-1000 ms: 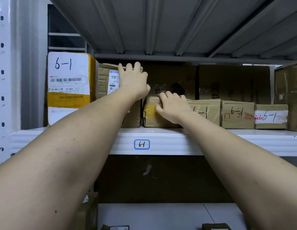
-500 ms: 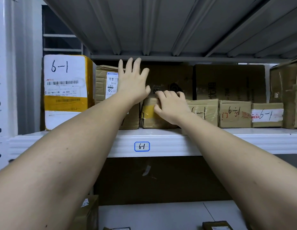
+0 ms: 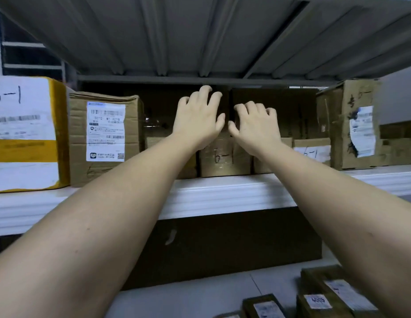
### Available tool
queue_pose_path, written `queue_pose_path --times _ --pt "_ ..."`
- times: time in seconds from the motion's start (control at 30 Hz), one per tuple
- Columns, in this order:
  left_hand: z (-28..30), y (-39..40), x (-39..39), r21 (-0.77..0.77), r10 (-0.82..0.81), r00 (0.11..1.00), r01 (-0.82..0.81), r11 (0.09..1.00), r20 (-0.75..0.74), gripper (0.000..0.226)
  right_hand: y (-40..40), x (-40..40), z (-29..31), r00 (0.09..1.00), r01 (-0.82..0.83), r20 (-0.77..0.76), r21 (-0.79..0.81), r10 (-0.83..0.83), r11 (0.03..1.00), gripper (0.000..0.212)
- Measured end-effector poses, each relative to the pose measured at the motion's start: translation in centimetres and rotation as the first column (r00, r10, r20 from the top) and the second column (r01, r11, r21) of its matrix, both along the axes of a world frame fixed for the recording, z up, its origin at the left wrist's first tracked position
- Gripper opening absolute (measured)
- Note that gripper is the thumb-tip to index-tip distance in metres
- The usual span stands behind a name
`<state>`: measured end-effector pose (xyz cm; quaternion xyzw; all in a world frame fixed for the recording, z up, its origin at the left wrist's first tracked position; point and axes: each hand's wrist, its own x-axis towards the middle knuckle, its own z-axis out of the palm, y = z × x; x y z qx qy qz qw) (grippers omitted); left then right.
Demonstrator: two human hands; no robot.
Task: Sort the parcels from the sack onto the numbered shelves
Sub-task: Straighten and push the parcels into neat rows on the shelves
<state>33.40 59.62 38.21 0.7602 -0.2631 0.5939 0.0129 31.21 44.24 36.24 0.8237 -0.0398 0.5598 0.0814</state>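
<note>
Your left hand (image 3: 197,120) and right hand (image 3: 255,127) reach side by side, thumbs nearly touching, over the small brown cardboard parcel marked "6-1" (image 3: 225,157) standing at the front of the white metal shelf (image 3: 223,191). Fingers on both are loosely curled against the dark cardboard boxes (image 3: 275,106) behind it; you grip nothing that shows. A labelled brown carton (image 3: 105,136) stands to the left.

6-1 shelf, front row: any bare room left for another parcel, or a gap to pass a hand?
The front row is crowded, boxes side by side from the yellow-taped box to the tall torn-label box. Free room is above the low boxes, where the left hand and right hand reach. The lower shelf is bare left of the small parcels.
</note>
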Motion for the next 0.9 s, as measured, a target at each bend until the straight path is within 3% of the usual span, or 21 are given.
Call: queue_pose_path --times 0.3,0.53,0.77,0.9 --pt "-2.1 -15.0 -3.0 -0.034 0.073 0.986 -0.079 0.996 -0.15 0.051 -14.4 -3.3 -0.3 0.996 -0.04 0.08 -0.004 0.04 0.999 0.052" --pt "-3.6 -24.9 -3.8 0.045 0.096 0.957 -0.087 0.995 -0.273 0.055 -23.3 -5.8 -0.9 0.997 -0.03 0.076 -0.018 0.031 0.999 0.063" --pt "-4.6 -29.8 -3.5 0.117 0.102 0.928 -0.064 0.991 -0.359 0.06 -28.1 -6.7 -2.6 0.999 0.014 0.037 0.399 -0.031 0.917 0.101" --pt "-5.3 -31.2 -3.0 0.102 0.095 0.919 -0.06 0.993 -0.383 0.056 -28.9 -6.3 -4.3 1.0 0.031 -0.015 0.474 -0.027 0.88 0.104"
